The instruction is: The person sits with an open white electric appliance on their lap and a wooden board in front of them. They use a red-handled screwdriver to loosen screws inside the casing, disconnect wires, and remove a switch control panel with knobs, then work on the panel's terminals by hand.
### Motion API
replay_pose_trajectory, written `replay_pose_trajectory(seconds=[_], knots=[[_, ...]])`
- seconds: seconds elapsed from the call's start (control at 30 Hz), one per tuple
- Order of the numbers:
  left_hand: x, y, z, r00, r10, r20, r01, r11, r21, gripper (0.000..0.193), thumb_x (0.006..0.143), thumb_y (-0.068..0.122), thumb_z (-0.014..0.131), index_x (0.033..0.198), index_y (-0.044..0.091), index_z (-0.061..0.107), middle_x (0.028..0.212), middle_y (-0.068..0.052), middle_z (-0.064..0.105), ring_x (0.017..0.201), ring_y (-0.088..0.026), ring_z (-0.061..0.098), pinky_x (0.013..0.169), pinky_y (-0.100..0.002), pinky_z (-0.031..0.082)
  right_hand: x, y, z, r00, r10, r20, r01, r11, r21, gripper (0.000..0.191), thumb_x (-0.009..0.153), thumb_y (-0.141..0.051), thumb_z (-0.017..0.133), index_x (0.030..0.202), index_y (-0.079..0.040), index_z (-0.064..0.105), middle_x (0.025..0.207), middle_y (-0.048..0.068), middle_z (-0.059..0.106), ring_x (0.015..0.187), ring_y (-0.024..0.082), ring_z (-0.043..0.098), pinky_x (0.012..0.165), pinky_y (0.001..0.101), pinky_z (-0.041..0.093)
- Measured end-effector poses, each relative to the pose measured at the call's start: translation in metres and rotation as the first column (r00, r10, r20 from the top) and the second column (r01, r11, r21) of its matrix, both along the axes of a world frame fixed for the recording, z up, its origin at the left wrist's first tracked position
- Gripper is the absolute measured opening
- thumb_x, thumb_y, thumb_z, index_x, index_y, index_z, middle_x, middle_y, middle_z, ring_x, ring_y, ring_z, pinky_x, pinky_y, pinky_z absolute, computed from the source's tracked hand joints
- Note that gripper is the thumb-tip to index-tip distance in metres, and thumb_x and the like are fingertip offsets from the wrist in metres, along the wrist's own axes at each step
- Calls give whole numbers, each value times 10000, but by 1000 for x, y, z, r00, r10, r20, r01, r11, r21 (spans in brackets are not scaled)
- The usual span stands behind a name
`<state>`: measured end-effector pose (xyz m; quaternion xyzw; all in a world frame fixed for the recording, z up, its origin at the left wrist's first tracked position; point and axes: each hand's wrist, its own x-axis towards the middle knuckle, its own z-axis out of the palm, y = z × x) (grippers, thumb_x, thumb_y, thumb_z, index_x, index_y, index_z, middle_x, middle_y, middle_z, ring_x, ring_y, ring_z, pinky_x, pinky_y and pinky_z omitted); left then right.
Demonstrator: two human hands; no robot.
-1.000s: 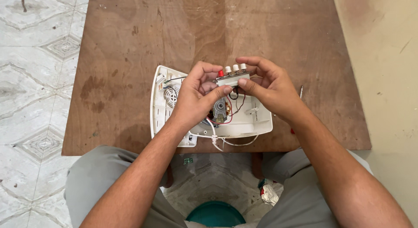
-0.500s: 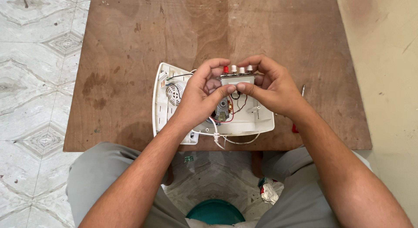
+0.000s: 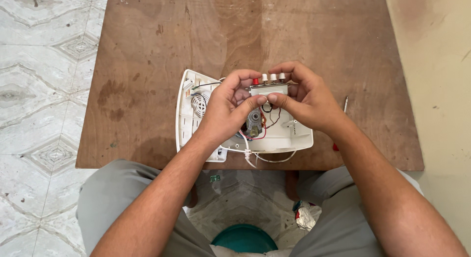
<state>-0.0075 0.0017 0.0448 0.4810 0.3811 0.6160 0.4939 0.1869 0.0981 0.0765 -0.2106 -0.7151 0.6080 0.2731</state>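
**Small switch block with one red and two white push-buttons held over an opened white plastic casing**

The small switch block with one red and two white push-buttons (image 3: 269, 84) sat lifted between both hands, just above the opened white plastic casing (image 3: 289, 134) that lay at the near edge of the worn brown wooden table (image 3: 147, 51), about midway along it. The left hand (image 3: 226, 107) gripped the block's left end, its fingers curled over the top beside the red button and its thumb pressed up from below. The right hand (image 3: 309, 97) clasped the right end, fingers arched over the white buttons, thumb laid along the block's front face. Red and black wires (image 3: 271, 118) ran down from the block into the casing, next to a small metal motor part (image 3: 254, 122). A round white grille (image 3: 199, 104) showed in the casing's left section, just beside the left wrist. White cables (image 3: 267, 158) looped out over the table's near edge. A thin metal tool (image 3: 345, 104) lay on the table just right of the right hand. Below the table, between the person's knees, stood a green round container (image 3: 244, 240) on the patterned tile floor (image 3: 39, 90).
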Motion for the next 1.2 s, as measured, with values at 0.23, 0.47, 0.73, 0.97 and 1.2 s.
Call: replay_pose_trajectory(seconds=[0.23,0.47,0.73,0.97,1.2], knots=[[0,-2,9,1000,-8,-15,8,1000,-25,482,1003,-53,631,1447,5,452,1274,-102,672,1083,-104,678,927,-265,597,0,-1,4,1000,3,28,-3,1000,0,489,975,-75,708,1408,-30,486,1273,73,635,1129,141,680,944,305,603],[1,-5,6,998,-15,-66,14,1000,-5,451,1012,-51,640,1413,2,442,1262,-106,659,1075,-112,671,922,-271,587,3,-2,11,992,36,120,-40,999,34,402,995,-111,669,1370,-51,537,1218,38,671,1030,99,685,871,280,602],[0,-7,-2,1000,30,-5,-30,999,-36,468,985,-66,629,1406,-3,436,1262,-110,651,1102,-121,677,947,-272,593,-3,-5,5,986,44,158,-63,991,116,365,1028,-133,638,1366,-46,531,1128,37,658,911,78,633,789,264,564],[-3,-5,-1,1000,16,-10,-17,999,-28,421,1003,-72,626,1388,-12,467,1268,-119,667,1093,-122,682,939,-268,599,-3,-7,7,986,36,163,-53,994,101,429,1035,-142,617,1423,-56,456,1164,36,659,981,89,665,834,270,579],[-2,-3,3,1000,12,-25,-13,1000,-17,441,1004,-71,638,1403,-9,461,1250,-114,666,1076,-113,689,927,-262,600,-3,-7,12,986,32,163,-48,994,98,458,1029,-146,625,1446,-58,457,1216,55,654,1011,103,670,855,278,584]])
